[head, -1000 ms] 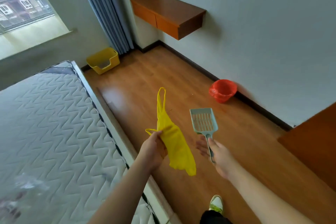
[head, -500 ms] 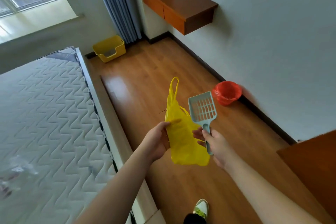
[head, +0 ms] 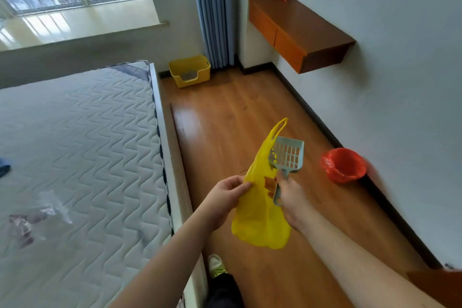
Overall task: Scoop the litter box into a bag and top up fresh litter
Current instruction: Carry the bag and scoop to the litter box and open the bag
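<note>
Your left hand pinches the yellow bag at its edge; your right hand grips the scoop handle, fingers also on the bag. Bag looks thin, limp, slippery, so hold it by the rim or handles. Scoop looks stiff and light. Litter box sits well apart by the curtain.

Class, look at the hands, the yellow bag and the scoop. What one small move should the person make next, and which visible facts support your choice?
Probably pull the bag's mouth open. The left hand pinches the yellow bag, which hangs flat and closed, and the right hand, holding the scoop, sits right against it. The litter box stands far off by the curtain, so scooping cannot start yet.
</note>
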A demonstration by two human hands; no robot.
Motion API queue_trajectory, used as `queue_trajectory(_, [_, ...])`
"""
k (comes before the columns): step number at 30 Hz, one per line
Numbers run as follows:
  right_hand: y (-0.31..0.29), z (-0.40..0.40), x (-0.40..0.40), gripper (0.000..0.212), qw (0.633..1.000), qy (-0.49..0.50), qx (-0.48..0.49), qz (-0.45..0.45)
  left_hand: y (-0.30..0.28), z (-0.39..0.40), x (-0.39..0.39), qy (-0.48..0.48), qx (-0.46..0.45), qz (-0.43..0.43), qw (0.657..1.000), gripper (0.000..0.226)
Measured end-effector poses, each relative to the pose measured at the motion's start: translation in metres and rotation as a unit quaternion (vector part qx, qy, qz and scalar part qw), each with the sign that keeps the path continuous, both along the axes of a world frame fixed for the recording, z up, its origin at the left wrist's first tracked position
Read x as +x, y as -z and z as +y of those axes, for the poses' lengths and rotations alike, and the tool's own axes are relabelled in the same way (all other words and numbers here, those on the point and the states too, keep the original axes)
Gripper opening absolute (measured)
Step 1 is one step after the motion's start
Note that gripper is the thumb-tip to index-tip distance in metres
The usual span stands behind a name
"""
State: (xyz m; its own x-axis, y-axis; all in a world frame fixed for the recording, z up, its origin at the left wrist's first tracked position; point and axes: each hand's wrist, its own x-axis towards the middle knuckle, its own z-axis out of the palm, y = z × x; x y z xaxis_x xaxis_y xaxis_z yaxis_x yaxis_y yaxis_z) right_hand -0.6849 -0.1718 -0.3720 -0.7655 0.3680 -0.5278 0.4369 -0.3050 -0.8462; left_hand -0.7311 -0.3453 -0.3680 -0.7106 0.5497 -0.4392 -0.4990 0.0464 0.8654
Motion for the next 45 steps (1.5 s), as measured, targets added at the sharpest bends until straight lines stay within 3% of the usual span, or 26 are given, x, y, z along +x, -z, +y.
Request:
queue_trajectory(3, [-0.013,-0.015,-0.049,0.052,0.999,-0.026,-0.028,0.009,-0.004,-0.018,-0.036,0.028,-0.002,0.099,0.995,0.028])
queue_trajectory(7, [-0.026,-0.039,-0.113,0.059,0.993,-0.053,-0.092,0.058,-0.006,-0.04,-0.089,0.058,-0.068,0.246,0.965,0.016])
queue_trajectory(12, [-0.027,-0.073,-0.173,0.036,0.996,-0.037,-0.025,0.082,-0.007,-0.062,-0.145,0.1,-0.101,0.337,0.931,0.016])
queue_trajectory(16, [-0.024,-0.075,-0.212,0.028,0.997,-0.028,0.004,0.067,-0.013,-0.077,-0.185,0.008,-0.07,0.264,0.962,0.024])
queue_trajectory(19, [-0.022,-0.07,-0.238,0.03,0.996,-0.064,0.015,0.061,-0.006,-0.083,-0.223,-0.112,-0.015,0.083,0.99,0.03])
queue_trajectory(21, [-0.019,-0.066,-0.254,0.03,0.994,-0.088,0.014,0.061,-0.001,-0.084,-0.249,-0.161,0.06,-0.078,0.982,0.041])
queue_trajectory(24, [-0.014,-0.059,-0.279,0.021,0.988,-0.138,0.009,0.073,0.007,-0.079,-0.286,-0.19,0.095,-0.168,0.963,0.052])
queue_trajectory(27, [-0.006,-0.047,-0.311,0.013,0.981,-0.181,-0.002,0.076,0.015,-0.064,-0.323,-0.194,0.028,-0.17,0.966,0.05])
queue_trajectory(34, [0.003,-0.007,-0.395,0.034,0.958,-0.266,-0.04,0.096,0.012,-0.012,-0.421,-0.15,-0.077,-0.137,0.976,0.057])
queue_trajectory(39, [0.009,0.025,-0.447,0.044,0.94,-0.323,-0.026,0.105,0.007,0.021,-0.463,-0.148,-0.124,-0.076,0.978,0.032])
queue_trajectory(42, [0.008,0.037,-0.471,0.059,0.935,-0.333,-0.045,0.111,0.002,0.033,-0.483,-0.176,-0.141,-0.058,0.972,0.019])
queue_trajectory(45, [0.009,0.046,-0.489,0.088,0.94,-0.318,-0.06,0.111,0.0,0.038,-0.505,-0.181,-0.145,-0.049,0.972,0.019])
